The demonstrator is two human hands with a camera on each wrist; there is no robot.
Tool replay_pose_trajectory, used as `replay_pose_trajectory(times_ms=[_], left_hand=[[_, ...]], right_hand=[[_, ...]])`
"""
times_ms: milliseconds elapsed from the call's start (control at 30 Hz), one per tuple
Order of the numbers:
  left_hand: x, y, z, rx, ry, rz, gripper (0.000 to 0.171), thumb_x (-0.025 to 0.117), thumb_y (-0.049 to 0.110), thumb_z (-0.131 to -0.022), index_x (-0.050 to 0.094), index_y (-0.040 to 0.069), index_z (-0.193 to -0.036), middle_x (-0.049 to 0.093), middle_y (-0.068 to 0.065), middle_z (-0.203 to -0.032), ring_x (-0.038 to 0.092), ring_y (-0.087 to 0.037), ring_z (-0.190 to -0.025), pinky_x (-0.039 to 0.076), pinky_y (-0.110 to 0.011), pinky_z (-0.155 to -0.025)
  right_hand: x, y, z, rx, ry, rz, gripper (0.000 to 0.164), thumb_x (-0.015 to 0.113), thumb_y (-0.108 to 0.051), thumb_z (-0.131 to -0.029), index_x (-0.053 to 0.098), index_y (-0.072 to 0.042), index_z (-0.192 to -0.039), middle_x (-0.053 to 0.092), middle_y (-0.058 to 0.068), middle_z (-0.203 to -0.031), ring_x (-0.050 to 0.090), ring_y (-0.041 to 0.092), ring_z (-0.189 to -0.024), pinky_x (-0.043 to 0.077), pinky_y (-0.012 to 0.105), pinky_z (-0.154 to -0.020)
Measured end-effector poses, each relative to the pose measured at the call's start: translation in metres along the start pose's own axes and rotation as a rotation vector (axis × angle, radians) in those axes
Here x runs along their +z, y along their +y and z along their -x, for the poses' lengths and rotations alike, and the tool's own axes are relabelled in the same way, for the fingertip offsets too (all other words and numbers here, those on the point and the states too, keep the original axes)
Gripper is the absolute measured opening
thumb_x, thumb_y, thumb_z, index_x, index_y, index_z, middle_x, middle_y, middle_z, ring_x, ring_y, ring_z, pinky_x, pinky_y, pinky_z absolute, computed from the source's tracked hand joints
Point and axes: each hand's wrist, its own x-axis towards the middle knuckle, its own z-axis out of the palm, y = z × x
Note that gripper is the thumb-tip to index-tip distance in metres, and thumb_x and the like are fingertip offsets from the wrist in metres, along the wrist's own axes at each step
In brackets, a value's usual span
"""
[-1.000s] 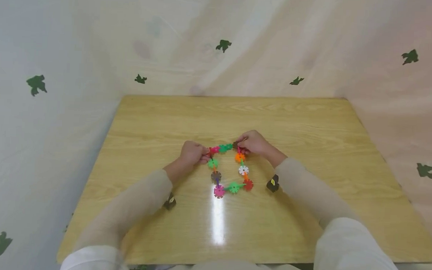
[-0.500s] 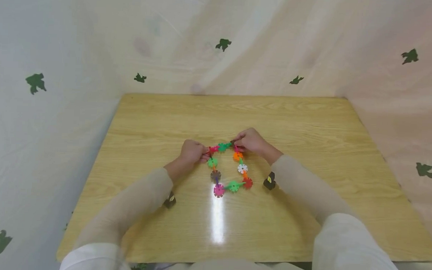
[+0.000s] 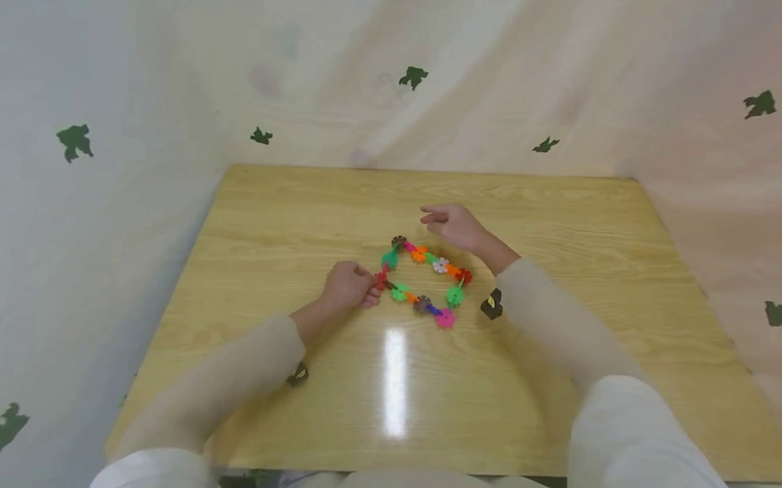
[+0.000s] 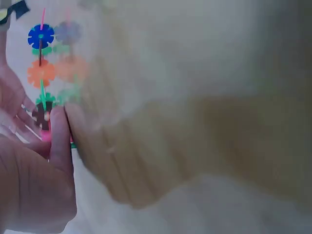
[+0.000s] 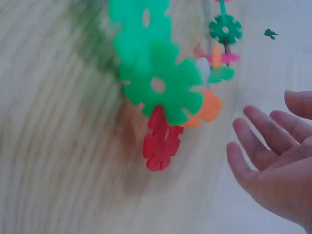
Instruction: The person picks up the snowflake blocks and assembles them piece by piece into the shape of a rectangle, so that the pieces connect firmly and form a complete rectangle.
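Observation:
A closed ring of colourful notched snowflake discs (image 3: 440, 265) lies on the wooden table in the head view, its discs slotted into one another. My left hand (image 3: 351, 287) pinches a red disc (image 3: 380, 279) at the ring's left corner. In the left wrist view the thumb of my left hand (image 4: 39, 183) lies against the discs. Beyond the ring, my right hand (image 3: 455, 225) hovers apart from it, holding nothing. Its fingers are spread and loosely bent in the right wrist view, where the right hand (image 5: 278, 163) is beside the chain of green, red and orange discs (image 5: 163, 83).
The wooden table (image 3: 560, 228) extends around the ring, with a strip of glare near the front. Pale cloth (image 3: 332, 77) with green leaf-like patches surrounds its back and sides. Dark wrist cameras (image 3: 492, 304) sit under the forearms.
My right hand has let go of the brown disc and moved away from the ring, farther back. Still in my left hand, the ring has turned anticlockwise, its near end swinging right.

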Motion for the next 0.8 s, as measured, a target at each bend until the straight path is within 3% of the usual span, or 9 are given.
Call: replay_pose_trajectory(times_ms=[167,267,367,433,500,567,633,700,800], left_hand=[[0.0,-0.006,0.023,-0.052,-0.148,-0.183,0.016,0.065,0.007,-0.097,0.068,-0.008,-0.092,0.072,-0.017,-0.075,0.071,-0.021,-0.061,0.064,-0.032,-0.06],[-0.003,-0.008,0.033,-0.054,-0.208,-0.233,0.016,0.065,0.008,-0.097,0.069,-0.007,-0.093,0.072,-0.016,-0.077,0.072,-0.022,-0.062,0.064,-0.033,-0.06],[-0.008,-0.008,0.036,-0.049,-0.197,-0.204,0.018,0.066,0.009,-0.097,0.066,-0.008,-0.103,0.072,-0.018,-0.081,0.072,-0.024,-0.065,0.065,-0.035,-0.061],[-0.01,-0.009,0.035,-0.057,-0.169,-0.161,0.024,0.067,0.01,-0.096,0.062,-0.008,-0.112,0.072,-0.019,-0.083,0.072,-0.024,-0.066,0.065,-0.036,-0.062],[-0.009,-0.009,0.033,-0.059,-0.146,-0.123,0.031,0.069,0.011,-0.096,0.058,-0.007,-0.118,0.071,-0.019,-0.085,0.072,-0.024,-0.066,0.065,-0.036,-0.062],[-0.005,-0.009,0.031,-0.048,-0.126,-0.085,0.034,0.07,0.012,-0.096,0.056,-0.007,-0.121,0.071,-0.019,-0.086,0.072,-0.023,-0.065,0.065,-0.036,-0.062],[0.0,-0.007,0.03,-0.038,-0.11,-0.051,0.032,0.069,0.01,-0.095,0.058,-0.007,-0.12,0.071,-0.019,-0.087,0.071,-0.022,-0.063,0.065,-0.036,-0.06],[0.004,-0.007,0.029,-0.048,-0.098,-0.016,0.027,0.068,0.007,-0.096,0.061,-0.007,-0.117,0.071,-0.018,-0.086,0.07,-0.021,-0.06,0.064,-0.035,-0.058],[0.009,-0.006,0.029,-0.07,-0.083,0.016,0.019,0.065,0.003,-0.096,0.065,-0.007,-0.112,0.072,-0.016,-0.083,0.069,-0.019,-0.057,0.063,-0.033,-0.054]], right_hand=[[-0.015,0.015,0.03,0.052,-0.043,0.271,0.045,0.046,-0.02,-0.108,0.046,0.002,-0.147,0.054,0.025,-0.141,0.052,0.041,-0.129,0.047,0.055,-0.107],[-0.018,0.027,0.047,0.105,-0.077,0.373,0.048,0.042,-0.025,-0.108,0.046,0.006,-0.145,0.052,0.028,-0.142,0.051,0.044,-0.129,0.045,0.057,-0.108],[-0.015,0.032,0.052,0.121,-0.074,0.385,0.049,0.04,-0.026,-0.108,0.047,0.006,-0.144,0.052,0.029,-0.141,0.054,0.043,-0.125,0.048,0.056,-0.105],[-0.01,0.028,0.05,0.099,-0.065,0.37,0.047,0.042,-0.024,-0.107,0.048,0.004,-0.144,0.055,0.028,-0.139,0.06,0.041,-0.115,0.053,0.052,-0.096],[-0.001,0.017,0.044,0.038,-0.06,0.357,0.043,0.046,-0.019,-0.106,0.051,0.002,-0.143,0.057,0.026,-0.135,0.062,0.04,-0.104,0.056,0.05,-0.088],[0.011,0.004,0.035,-0.078,-0.06,0.402,0.04,0.054,-0.014,-0.103,0.055,-0.002,-0.142,0.059,0.023,-0.132,0.061,0.036,-0.1,0.056,0.047,-0.086],[0.026,-0.013,0.025,-0.222,-0.09,0.486,0.041,0.06,-0.009,-0.1,0.058,-0.006,-0.14,0.058,0.02,-0.132,0.059,0.037,-0.104,0.055,0.047,-0.091],[0.041,-0.026,0.016,-0.357,-0.141,0.615,0.042,0.066,-0.008,-0.097,0.062,-0.01,-0.138,0.056,0.017,-0.133,0.053,0.033,-0.119,0.051,0.047,-0.101],[0.06,-0.039,0.005,-0.478,-0.204,0.783,0.035,0.071,-0.011,-0.094,0.07,-0.017,-0.129,0.056,0.015,-0.136,0.049,0.035,-0.126,0.048,0.05,-0.105]])
